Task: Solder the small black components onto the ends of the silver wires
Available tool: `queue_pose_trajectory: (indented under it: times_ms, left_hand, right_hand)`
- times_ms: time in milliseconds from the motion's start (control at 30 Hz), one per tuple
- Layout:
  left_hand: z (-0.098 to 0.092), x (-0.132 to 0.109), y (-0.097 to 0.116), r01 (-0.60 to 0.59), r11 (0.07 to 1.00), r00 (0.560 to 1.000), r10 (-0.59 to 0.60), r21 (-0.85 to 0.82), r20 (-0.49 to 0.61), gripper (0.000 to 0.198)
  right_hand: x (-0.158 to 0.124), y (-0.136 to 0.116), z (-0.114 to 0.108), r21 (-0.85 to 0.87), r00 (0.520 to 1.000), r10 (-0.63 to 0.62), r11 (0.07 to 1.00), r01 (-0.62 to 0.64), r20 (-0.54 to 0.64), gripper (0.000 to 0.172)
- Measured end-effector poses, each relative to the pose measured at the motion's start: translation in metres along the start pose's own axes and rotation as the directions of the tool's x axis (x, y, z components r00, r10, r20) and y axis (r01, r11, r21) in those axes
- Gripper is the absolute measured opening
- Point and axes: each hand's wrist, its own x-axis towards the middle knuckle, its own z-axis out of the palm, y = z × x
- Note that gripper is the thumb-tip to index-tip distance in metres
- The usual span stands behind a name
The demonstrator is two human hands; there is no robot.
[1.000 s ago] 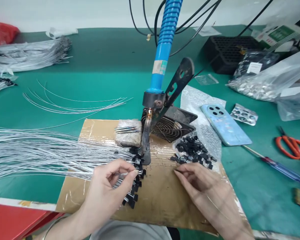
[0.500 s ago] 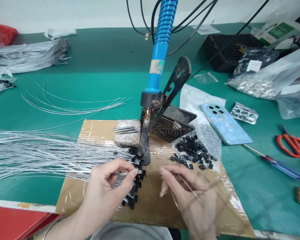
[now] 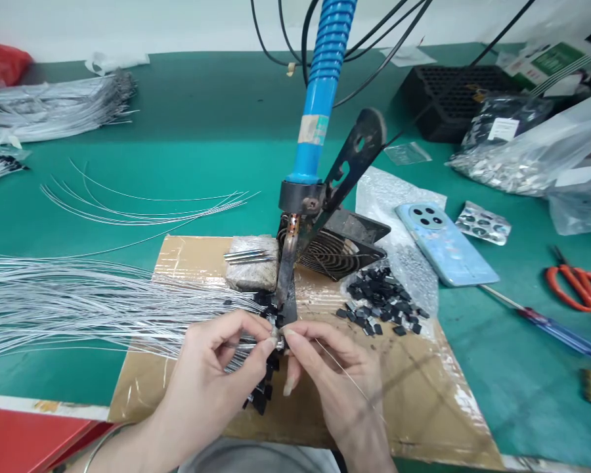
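My left hand (image 3: 226, 368) is pinched at the fingertips beside the black connector ends (image 3: 260, 394) of a bundle of thin grey wires (image 3: 103, 309); what lies between the fingertips is too small to make out. Touching or nearly touching it, my right hand (image 3: 335, 378) is closed on a thin wire (image 3: 347, 376) that runs back over the palm. Both sets of fingertips meet just below the metal tip of a soldering iron with a blue handle (image 3: 315, 125), mounted on a black stand (image 3: 357, 154). Brown cardboard (image 3: 374, 420) lies beneath.
Loose black connectors (image 3: 384, 299) are piled right of a round-grilled fan (image 3: 329, 253). A wrapped block (image 3: 251, 269) holds thin rods. Further right lie a blue phone (image 3: 446, 243), a screwdriver (image 3: 561, 332) and red-handled scissors (image 3: 576, 286). Loose wires (image 3: 148, 213) lie at the left.
My right hand has moved left with the wire, and its fingertips now meet those of my left hand. My left hand has shifted slightly right, still pinched.
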Motion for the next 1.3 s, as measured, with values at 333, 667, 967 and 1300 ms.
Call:
queue_pose_trajectory:
  times_ms: [333, 667, 967, 1300]
  left_hand:
    - [0.001, 0.004, 0.001, 0.016, 0.999, 1.0, -0.016, -0.039, -0.009, 0.015]
    - [0.004, 0.006, 0.001, 0.042, 0.998, 0.999, -0.043, -0.036, -0.022, 0.014]
    - [0.006, 0.009, -0.001, 0.087, 0.996, 0.996, -0.085, 0.036, -0.032, 0.013]
    - [0.004, 0.016, 0.0, 0.108, 0.992, 0.993, -0.105, 0.072, -0.049, 0.014]
  right_hand:
    - [-0.001, 0.001, 0.001, 0.051, 0.999, 0.036, 0.998, -0.035, -0.004, 0.014]
    - [-0.004, 0.004, -0.004, -0.169, 0.991, -0.133, 0.977, 0.129, -0.007, 0.023]
    - [-0.009, 0.009, -0.029, -0.38, 0.946, -0.317, 0.869, 0.317, 0.064, 0.024]
    - [-0.004, -0.007, -0.027, -0.472, 0.862, -0.452, 0.722, 0.505, 0.232, 0.02]
